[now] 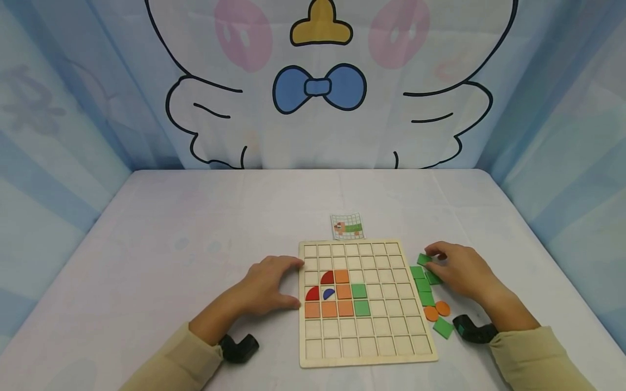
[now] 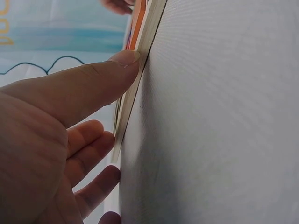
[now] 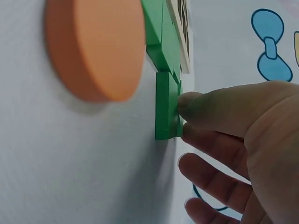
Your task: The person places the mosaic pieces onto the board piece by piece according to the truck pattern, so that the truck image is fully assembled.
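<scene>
A square wooden grid board (image 1: pixel 369 355) lies on the table with red, orange, blue-and-white and green pieces set in some cells. Against its left edge rests my left hand (image 1: pixel 266 285), thumb and fingers spread apart; the left wrist view has the thumb (image 2: pixel 110 74) touching the board's side (image 2: pixel 148 42). Right of the board, my right hand (image 1: pixel 462 269) pinches a green square tile (image 1: pixel 424 259) between thumb and finger, at the far end of a group of green tiles (image 1: pixel 423 285). Close by in the right wrist view stands another green tile (image 3: pixel 164 105), partly overlapping the pinched one.
Two orange discs (image 1: pixel 437 310) and a loose green tile (image 1: pixel 443 328) lie nearer the right wrist. Behind the board is a small picture card (image 1: pixel 347 226) with a gridded coloured figure. A printed cloth (image 1: pixel 318 130) hangs beyond the table's far edge.
</scene>
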A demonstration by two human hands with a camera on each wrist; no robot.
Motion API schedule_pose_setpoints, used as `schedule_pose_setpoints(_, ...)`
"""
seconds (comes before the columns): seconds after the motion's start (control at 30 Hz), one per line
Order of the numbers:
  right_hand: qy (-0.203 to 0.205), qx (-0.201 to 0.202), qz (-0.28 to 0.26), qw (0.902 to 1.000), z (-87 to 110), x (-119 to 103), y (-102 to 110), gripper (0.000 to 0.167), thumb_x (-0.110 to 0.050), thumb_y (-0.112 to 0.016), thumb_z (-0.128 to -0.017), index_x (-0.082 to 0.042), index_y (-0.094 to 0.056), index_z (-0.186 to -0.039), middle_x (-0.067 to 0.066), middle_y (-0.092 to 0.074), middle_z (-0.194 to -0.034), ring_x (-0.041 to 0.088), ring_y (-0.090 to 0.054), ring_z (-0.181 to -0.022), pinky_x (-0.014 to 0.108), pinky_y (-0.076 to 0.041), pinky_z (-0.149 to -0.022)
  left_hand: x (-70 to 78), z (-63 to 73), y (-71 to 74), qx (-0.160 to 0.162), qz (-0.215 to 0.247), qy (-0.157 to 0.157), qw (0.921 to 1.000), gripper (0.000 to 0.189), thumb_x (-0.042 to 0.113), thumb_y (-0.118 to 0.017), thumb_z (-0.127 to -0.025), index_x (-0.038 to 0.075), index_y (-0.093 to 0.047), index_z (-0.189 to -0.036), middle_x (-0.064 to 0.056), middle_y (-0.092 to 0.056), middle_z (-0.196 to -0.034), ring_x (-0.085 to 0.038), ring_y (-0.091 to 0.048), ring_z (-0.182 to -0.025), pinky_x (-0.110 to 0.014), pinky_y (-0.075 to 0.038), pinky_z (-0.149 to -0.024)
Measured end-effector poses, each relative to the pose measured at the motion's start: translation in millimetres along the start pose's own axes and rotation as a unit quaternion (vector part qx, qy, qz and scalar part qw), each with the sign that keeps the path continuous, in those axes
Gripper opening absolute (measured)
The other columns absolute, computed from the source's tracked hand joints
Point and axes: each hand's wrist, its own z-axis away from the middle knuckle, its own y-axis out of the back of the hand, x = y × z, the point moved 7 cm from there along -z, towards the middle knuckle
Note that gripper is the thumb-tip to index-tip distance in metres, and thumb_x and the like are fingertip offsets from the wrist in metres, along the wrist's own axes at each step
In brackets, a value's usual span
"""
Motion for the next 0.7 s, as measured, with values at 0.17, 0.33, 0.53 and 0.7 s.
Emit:
schedule_pose_setpoints(0.17,-0.009,-0.001,0.002,1.0000,0.0,2.9,1.4,0.036,-0.020,-0.073,-0.090,0.004,-0.067,-0.117,0.017,-0.068,-0.103,0.036,-0.062,-0.095,0.055,-0.048,-0.081,0.4,-0.1,0.0,0.002,-0.002,0.000,1.0000,0.072,0.027,-0.087,-0.077,0.010,-0.055,-0.140,-0.005,-0.055,-0.141,-0.030,-0.043,-0.132,-0.056,-0.033,-0.105)
schedule_pose_setpoints(0.33,-0.013,0.005,0.014,0.9998,-0.6,3.6,2.5,0.036,-0.020,-0.072,-0.091,0.005,-0.067,-0.117,0.018,-0.068,-0.102,0.038,-0.062,-0.095,0.056,-0.048,-0.082,-0.2,-0.7,-0.4,0.000,-0.004,0.005,1.0000,0.072,0.027,-0.087,-0.077,0.011,-0.055,-0.139,-0.004,-0.055,-0.141,-0.029,-0.044,-0.131,-0.055,-0.033,-0.105)
schedule_pose_setpoints(0.53,-0.016,0.004,0.018,0.9997,-0.5,5.3,2.6,0.037,-0.021,-0.073,-0.091,0.006,-0.066,-0.115,0.020,-0.068,-0.103,0.042,-0.062,-0.097,0.057,-0.048,-0.082,-0.6,-0.7,-0.9,-0.002,-0.004,0.008,1.0000,0.072,0.027,-0.087,-0.077,0.012,-0.055,-0.140,-0.004,-0.055,-0.141,-0.029,-0.044,-0.131,-0.055,-0.033,-0.105)
schedule_pose_setpoints(0.7,-0.019,0.000,0.023,0.9995,-0.8,4.7,0.7,0.037,-0.019,-0.072,-0.091,0.008,-0.066,-0.116,0.022,-0.068,-0.105,0.042,-0.062,-0.100,0.058,-0.048,-0.085,-0.8,-0.7,-1.4,-0.003,-0.002,0.007,1.0000,0.073,0.027,-0.087,-0.077,0.012,-0.054,-0.141,-0.004,-0.054,-0.141,-0.030,-0.043,-0.132,-0.055,-0.032,-0.106)
